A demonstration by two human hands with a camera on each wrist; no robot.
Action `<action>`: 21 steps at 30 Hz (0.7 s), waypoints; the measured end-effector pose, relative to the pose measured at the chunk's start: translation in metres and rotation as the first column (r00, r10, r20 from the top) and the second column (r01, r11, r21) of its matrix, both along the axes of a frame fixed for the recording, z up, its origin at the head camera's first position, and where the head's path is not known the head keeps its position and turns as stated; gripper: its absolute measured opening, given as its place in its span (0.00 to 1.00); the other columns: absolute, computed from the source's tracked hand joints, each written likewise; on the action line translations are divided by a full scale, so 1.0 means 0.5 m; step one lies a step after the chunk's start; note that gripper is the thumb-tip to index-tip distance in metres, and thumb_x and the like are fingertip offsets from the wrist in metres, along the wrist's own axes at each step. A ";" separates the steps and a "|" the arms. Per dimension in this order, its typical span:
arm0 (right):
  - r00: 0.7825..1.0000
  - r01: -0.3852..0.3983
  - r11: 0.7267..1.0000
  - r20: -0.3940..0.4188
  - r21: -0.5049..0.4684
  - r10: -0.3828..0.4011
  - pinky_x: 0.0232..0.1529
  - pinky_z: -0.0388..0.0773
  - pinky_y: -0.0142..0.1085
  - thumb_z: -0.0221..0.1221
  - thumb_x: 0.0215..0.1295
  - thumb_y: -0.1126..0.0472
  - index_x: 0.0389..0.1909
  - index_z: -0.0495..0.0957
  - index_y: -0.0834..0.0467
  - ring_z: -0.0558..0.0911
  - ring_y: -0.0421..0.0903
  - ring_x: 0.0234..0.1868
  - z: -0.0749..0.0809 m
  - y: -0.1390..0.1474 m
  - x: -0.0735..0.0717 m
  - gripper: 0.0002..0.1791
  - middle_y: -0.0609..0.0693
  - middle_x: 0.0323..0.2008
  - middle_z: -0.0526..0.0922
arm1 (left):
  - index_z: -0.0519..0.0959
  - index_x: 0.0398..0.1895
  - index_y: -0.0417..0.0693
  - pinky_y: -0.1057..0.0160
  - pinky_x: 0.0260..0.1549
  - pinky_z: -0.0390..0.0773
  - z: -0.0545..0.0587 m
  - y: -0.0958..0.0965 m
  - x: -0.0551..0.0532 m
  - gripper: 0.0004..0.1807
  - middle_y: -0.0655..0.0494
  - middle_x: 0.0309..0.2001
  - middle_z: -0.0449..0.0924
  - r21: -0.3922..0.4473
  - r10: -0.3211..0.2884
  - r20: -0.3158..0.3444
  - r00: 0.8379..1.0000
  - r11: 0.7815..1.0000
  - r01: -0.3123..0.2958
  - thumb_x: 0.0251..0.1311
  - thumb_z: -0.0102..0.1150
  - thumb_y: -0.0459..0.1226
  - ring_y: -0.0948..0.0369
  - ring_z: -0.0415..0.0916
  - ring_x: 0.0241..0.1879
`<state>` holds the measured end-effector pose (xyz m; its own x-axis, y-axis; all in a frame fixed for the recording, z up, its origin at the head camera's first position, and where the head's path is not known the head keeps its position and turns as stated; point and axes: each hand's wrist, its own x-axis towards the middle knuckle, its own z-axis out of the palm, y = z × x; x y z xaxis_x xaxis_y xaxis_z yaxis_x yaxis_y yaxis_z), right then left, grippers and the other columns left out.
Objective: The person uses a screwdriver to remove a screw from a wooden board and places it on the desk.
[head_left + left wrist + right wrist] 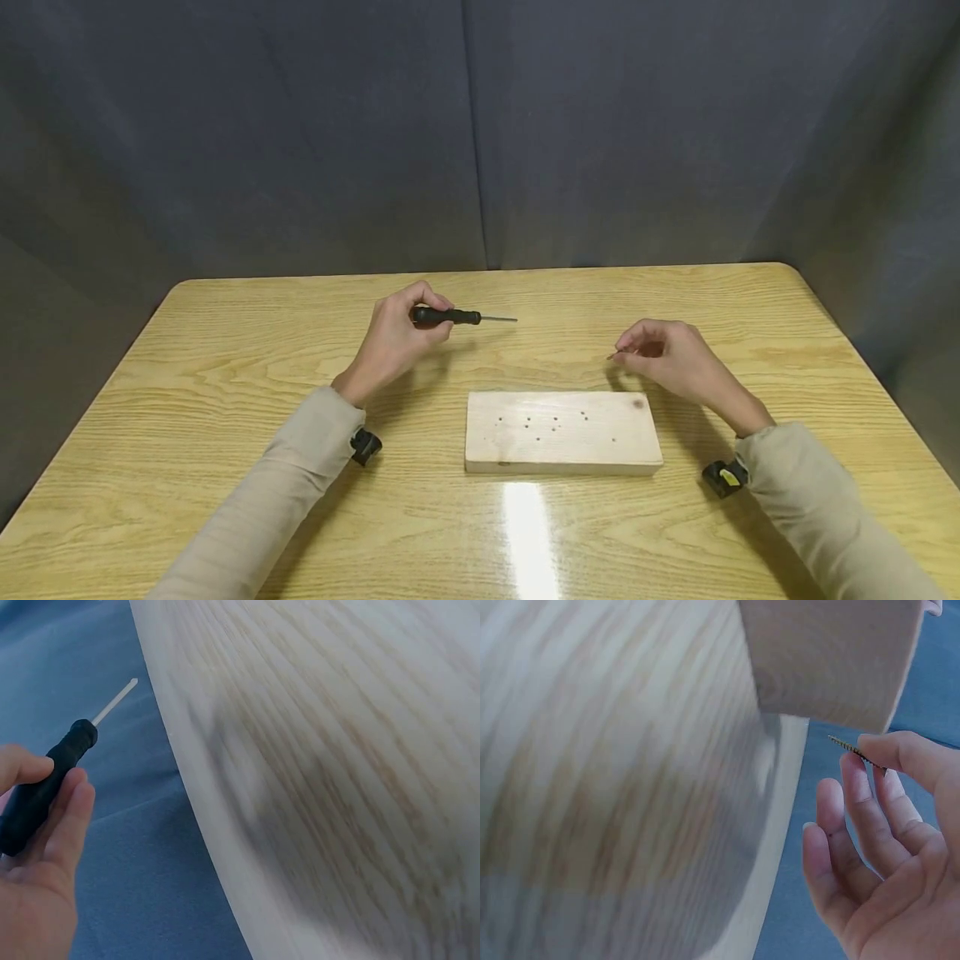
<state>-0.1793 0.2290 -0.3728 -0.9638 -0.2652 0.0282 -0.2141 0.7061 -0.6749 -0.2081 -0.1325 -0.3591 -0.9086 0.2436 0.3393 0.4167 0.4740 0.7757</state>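
A black-handled screwdriver (457, 317) is gripped in my left hand (401, 333), its thin metal shaft pointing right above the table. In the left wrist view, the thumb and fingers hold the screwdriver (64, 761) by its handle. Beyond the far right corner of a pale wooden block (562, 446), my right hand (675, 358) pinches a small screw. The right wrist view shows that threaded screw (847, 747) between thumb and fingertips, with its tip sticking out. Several small holes dot the top of the block, which lies flat on the table.
The wood-grain table (225, 375) ends at a far edge before a dark blue-grey curtain (337, 150). Small black devices sit at both wrists, the left one (366, 447) and the right one (725, 478). Light glares off the table in front of the block.
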 end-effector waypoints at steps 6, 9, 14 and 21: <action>1.000 -0.014 1.000 0.019 0.027 0.014 0.33 0.78 0.29 0.63 0.65 0.62 0.38 0.83 0.58 0.81 0.42 0.33 -0.005 0.008 -0.008 0.04 0.52 0.34 0.85 | 0.81 0.39 0.41 0.63 0.40 0.87 -0.006 0.001 -0.010 0.08 0.46 0.44 0.86 -0.039 -0.003 0.042 0.999 0.999 0.005 0.55 0.66 0.26 0.54 0.86 0.42; 1.000 -0.020 0.999 0.021 0.027 0.019 0.33 0.78 0.29 0.63 0.65 0.62 0.38 0.83 0.58 0.80 0.42 0.33 -0.007 0.010 -0.011 0.03 0.52 0.34 0.85 | 0.82 0.42 0.41 0.59 0.43 0.87 -0.010 -0.001 -0.012 0.10 0.47 0.44 0.86 -0.069 -0.003 0.045 0.999 0.998 0.006 0.56 0.66 0.27 0.54 0.86 0.43; 0.999 -0.039 0.999 0.032 0.022 0.038 0.32 0.77 0.28 0.64 0.65 0.61 0.37 0.83 0.58 0.80 0.42 0.33 -0.011 0.012 -0.015 0.04 0.52 0.34 0.85 | 0.83 0.48 0.43 0.56 0.46 0.86 -0.016 -0.005 -0.017 0.14 0.46 0.48 0.86 -0.119 -0.007 0.054 0.999 0.993 0.013 0.58 0.66 0.29 0.53 0.85 0.45; 0.998 -0.046 0.998 0.046 0.037 0.044 0.35 0.77 0.29 0.64 0.65 0.62 0.37 0.83 0.57 0.80 0.43 0.35 -0.023 0.015 -0.021 0.03 0.51 0.34 0.85 | 0.84 0.50 0.41 0.55 0.45 0.86 -0.021 -0.007 -0.025 0.15 0.45 0.51 0.85 -0.163 -0.016 0.080 0.997 0.986 0.029 0.59 0.66 0.29 0.52 0.85 0.47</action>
